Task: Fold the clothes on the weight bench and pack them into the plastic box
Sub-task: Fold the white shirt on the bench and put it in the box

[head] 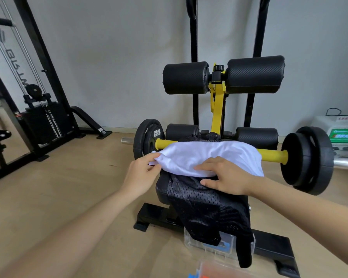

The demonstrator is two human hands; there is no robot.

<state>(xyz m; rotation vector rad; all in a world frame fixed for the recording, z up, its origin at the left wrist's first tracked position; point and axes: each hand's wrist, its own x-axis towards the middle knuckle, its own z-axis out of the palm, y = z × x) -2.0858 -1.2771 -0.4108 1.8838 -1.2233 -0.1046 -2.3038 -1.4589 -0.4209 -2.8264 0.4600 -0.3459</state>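
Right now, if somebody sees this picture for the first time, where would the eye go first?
Probably the white garment in the centre, covering the middle of the yellow bar, with the left hand pinching its left edge and the right hand holding its near edge. Next, the black mesh garment hanging from the weight bench down onto the clear plastic box on the floor, then the black weight plates at both ends of the bar.
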